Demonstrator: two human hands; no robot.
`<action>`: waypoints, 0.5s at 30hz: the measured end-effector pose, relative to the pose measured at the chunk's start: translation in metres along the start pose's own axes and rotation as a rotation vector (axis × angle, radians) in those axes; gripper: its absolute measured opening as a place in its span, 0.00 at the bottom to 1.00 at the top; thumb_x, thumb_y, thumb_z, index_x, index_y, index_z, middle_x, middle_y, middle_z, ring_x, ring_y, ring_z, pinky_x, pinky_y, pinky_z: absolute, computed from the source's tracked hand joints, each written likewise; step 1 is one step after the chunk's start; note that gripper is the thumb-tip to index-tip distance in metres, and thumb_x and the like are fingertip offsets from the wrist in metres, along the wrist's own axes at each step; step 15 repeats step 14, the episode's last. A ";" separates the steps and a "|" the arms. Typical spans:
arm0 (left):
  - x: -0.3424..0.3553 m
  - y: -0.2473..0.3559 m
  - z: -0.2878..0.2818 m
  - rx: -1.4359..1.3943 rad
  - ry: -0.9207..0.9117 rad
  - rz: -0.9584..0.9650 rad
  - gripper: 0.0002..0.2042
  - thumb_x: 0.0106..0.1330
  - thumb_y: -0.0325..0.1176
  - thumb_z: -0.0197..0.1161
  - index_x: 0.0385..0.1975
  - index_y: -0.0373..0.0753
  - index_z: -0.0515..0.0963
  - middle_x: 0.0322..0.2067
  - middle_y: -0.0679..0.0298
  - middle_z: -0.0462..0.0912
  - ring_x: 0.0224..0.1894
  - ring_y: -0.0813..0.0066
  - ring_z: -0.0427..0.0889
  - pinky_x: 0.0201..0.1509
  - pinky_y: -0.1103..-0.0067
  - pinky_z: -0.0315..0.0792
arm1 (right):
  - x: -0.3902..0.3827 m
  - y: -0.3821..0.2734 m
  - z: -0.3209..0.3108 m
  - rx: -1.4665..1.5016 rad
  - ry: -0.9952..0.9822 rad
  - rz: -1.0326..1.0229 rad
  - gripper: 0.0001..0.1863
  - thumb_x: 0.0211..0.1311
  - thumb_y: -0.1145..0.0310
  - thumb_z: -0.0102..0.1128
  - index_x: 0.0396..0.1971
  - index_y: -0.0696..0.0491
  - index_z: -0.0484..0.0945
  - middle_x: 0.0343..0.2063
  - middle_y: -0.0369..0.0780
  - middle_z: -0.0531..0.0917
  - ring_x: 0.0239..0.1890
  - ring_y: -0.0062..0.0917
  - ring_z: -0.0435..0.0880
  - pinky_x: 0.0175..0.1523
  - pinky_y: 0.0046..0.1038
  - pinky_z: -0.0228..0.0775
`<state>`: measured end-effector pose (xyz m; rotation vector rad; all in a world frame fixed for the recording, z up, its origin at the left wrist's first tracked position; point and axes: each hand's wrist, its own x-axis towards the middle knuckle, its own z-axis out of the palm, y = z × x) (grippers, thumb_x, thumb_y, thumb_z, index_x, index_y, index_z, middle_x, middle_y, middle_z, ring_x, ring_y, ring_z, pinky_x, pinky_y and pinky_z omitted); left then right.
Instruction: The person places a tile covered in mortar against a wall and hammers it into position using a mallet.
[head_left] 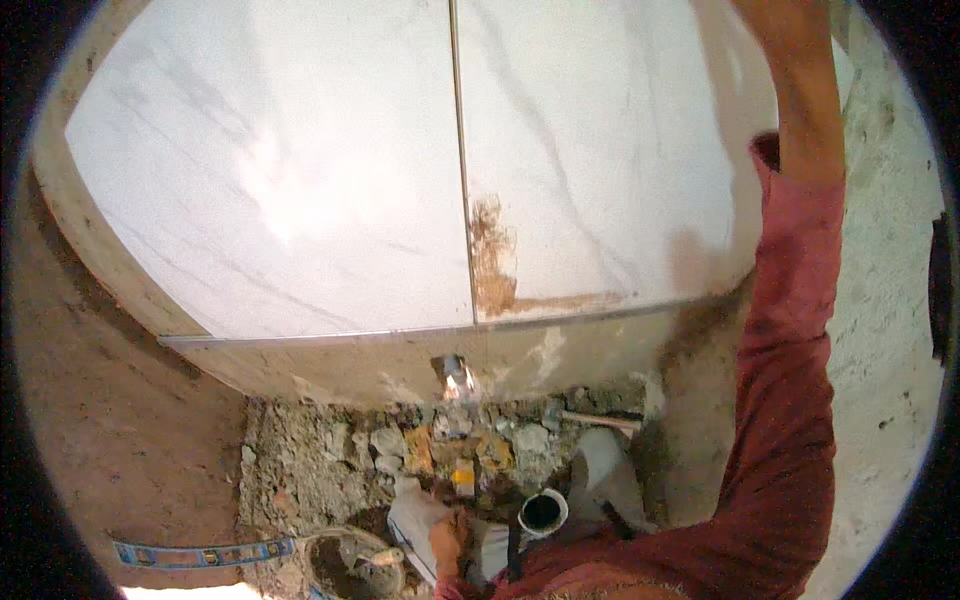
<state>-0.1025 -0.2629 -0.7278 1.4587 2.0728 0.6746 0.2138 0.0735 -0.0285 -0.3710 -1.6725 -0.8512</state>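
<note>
At the lower left a spirit level (205, 553) lies on the dirt floor. Beside it a dark bucket (350, 565), partly cut off, holds a trowel (385, 558). The left hand (447, 540) rests low by the rubble (400, 450); its fingers are too blurred to judge. One open white pipe (543, 512) stands nearby. Two marble tiles (300, 170) cover the wall. The right arm (800, 100) reaches up, its hand out of frame.
</note>
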 end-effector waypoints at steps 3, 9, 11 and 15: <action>-0.026 0.028 -0.022 -0.019 -0.016 -0.043 0.12 0.71 0.42 0.62 0.39 0.42 0.87 0.30 0.49 0.86 0.33 0.48 0.86 0.37 0.62 0.78 | -0.032 0.010 -0.092 -0.055 -0.052 0.027 0.16 0.74 0.65 0.58 0.56 0.54 0.78 0.58 0.42 0.81 0.61 0.31 0.79 0.67 0.35 0.68; -0.040 0.017 -0.007 -0.012 -0.173 0.119 0.14 0.71 0.40 0.61 0.48 0.40 0.85 0.33 0.48 0.88 0.33 0.48 0.86 0.37 0.61 0.78 | -0.104 0.044 -0.216 -0.407 0.007 0.129 0.14 0.76 0.68 0.53 0.55 0.50 0.81 0.59 0.42 0.81 0.63 0.32 0.77 0.70 0.38 0.66; -0.048 0.028 0.008 -0.076 -0.226 0.168 0.14 0.72 0.40 0.60 0.49 0.39 0.84 0.32 0.48 0.87 0.33 0.47 0.86 0.37 0.60 0.78 | -0.115 0.069 -0.243 -0.439 0.014 0.336 0.14 0.76 0.67 0.53 0.56 0.49 0.80 0.60 0.43 0.80 0.64 0.32 0.77 0.71 0.38 0.65; 0.005 0.147 -0.052 0.034 -0.327 0.405 0.18 0.69 0.44 0.63 0.52 0.41 0.84 0.42 0.42 0.86 0.40 0.50 0.87 0.45 0.59 0.78 | -0.128 0.115 -0.257 -0.419 0.068 0.638 0.17 0.76 0.62 0.55 0.61 0.46 0.79 0.62 0.43 0.78 0.67 0.32 0.74 0.73 0.37 0.62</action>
